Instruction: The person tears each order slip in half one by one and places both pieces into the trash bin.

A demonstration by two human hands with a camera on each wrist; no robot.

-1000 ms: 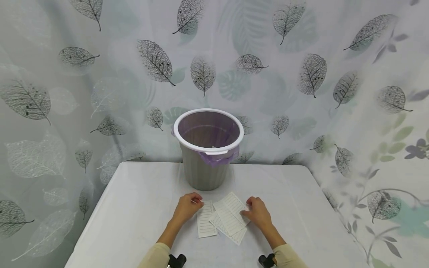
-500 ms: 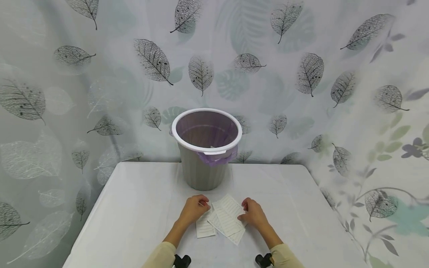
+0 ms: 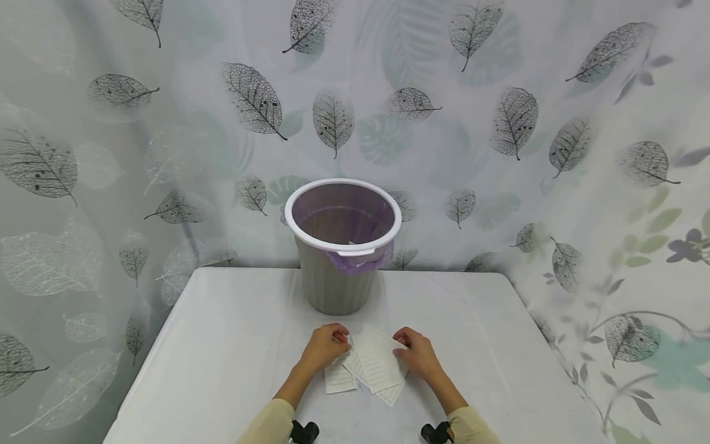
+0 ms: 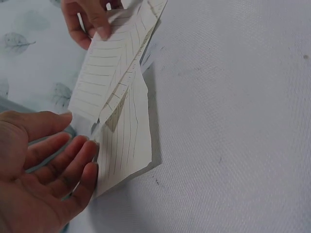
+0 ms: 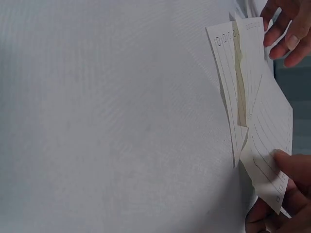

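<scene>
Several small sheets of lined paper lie overlapping on the white table between my two hands. My right hand (image 3: 418,353) pinches the top sheet (image 3: 377,357), its thumb over the edge and fingers beneath; in the right wrist view this sheet (image 5: 269,126) bends upward. Underneath it other sheets (image 5: 226,73) fan out. My left hand (image 3: 326,346) is beside the leftmost sheet (image 3: 339,377). From the left wrist view, the left fingers are loosely bent, thumb apart, with fingertips right at the edge of that lower sheet (image 4: 126,141).
A grey trash bin (image 3: 335,287) with a white rim (image 3: 296,225) and a purple liner (image 3: 357,265) stands on the table (image 3: 233,345) just beyond the hands. Behind it hangs a leaf-patterned curtain (image 3: 355,92).
My left hand has moved right, over the leftmost sheet's upper end. The right hand has shifted slightly left, and the top sheet has moved with it over the others. The bin stays put.
</scene>
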